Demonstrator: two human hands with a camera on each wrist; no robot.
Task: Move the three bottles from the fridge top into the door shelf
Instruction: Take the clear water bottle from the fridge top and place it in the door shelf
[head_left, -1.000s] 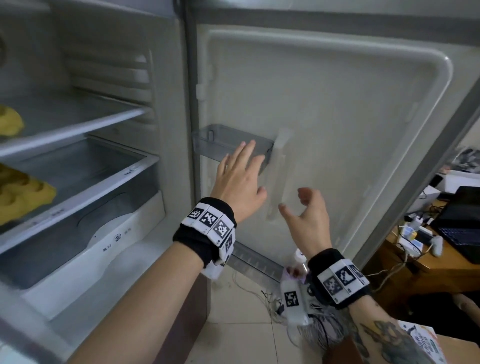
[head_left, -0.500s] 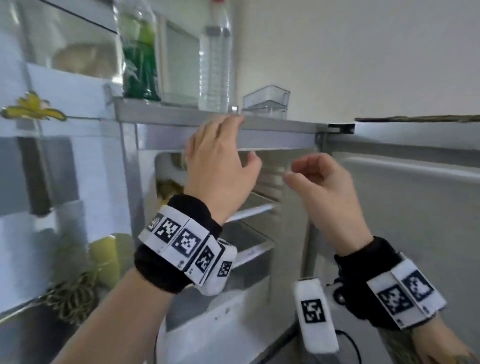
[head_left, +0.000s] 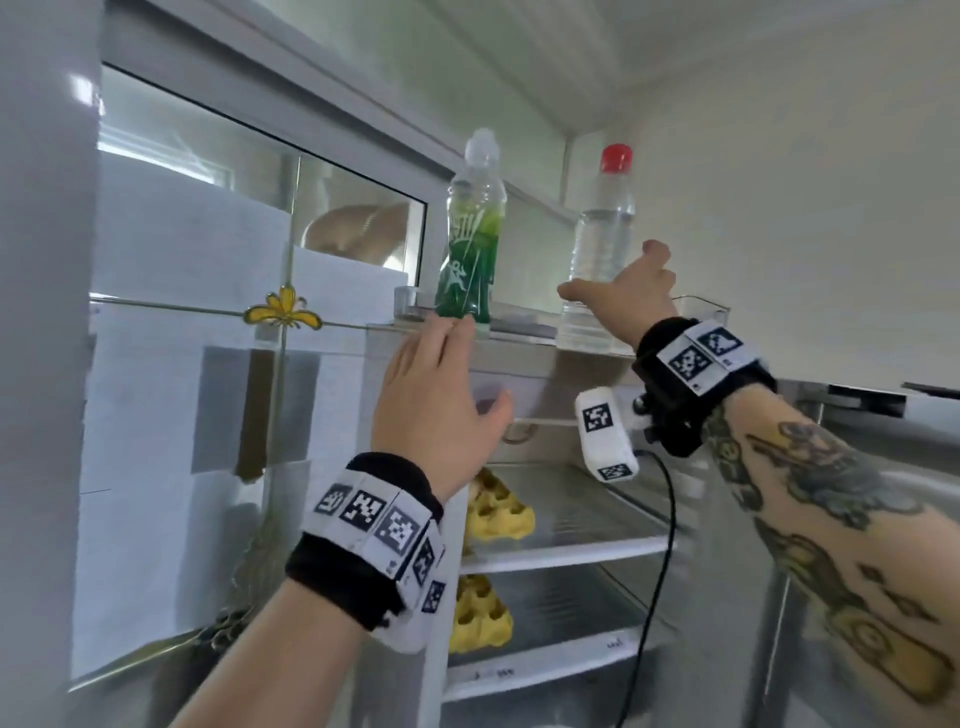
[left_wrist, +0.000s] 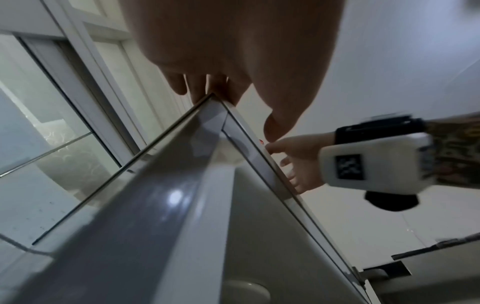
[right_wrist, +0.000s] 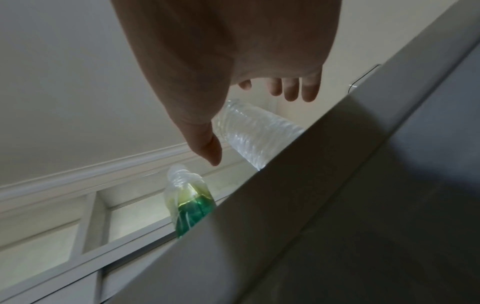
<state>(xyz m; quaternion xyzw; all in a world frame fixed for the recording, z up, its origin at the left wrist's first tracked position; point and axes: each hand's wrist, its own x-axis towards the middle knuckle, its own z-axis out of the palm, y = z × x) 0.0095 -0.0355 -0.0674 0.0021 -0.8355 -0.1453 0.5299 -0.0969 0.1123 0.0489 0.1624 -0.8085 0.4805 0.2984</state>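
Two bottles stand upright on the fridge top (head_left: 524, 335): a green-labelled bottle (head_left: 469, 244) on the left and a clear water bottle (head_left: 602, 234) with a red cap on the right. No third bottle is in view. My right hand (head_left: 621, 288) is raised to the clear bottle's lower part. In the right wrist view its thumb (right_wrist: 207, 148) and fingers (right_wrist: 293, 90) are spread either side of the clear bottle (right_wrist: 259, 135), with no grip showing. The green bottle (right_wrist: 191, 207) stands beyond. My left hand (head_left: 447, 369) is open, its fingertips (left_wrist: 205, 86) at the fridge top's front corner.
A clear plastic box (head_left: 701, 309) sits on the fridge top behind my right wrist. Yellow trays (head_left: 498, 514) lie on the fridge's glass shelves below. A glass partition with a yellow flower ornament (head_left: 283, 312) stands to the left. The open door (head_left: 878, 415) is on the right.
The view swung from the door's inner side up to the fridge top. Both hands rose, and my right hand reached out to the clear bottle.
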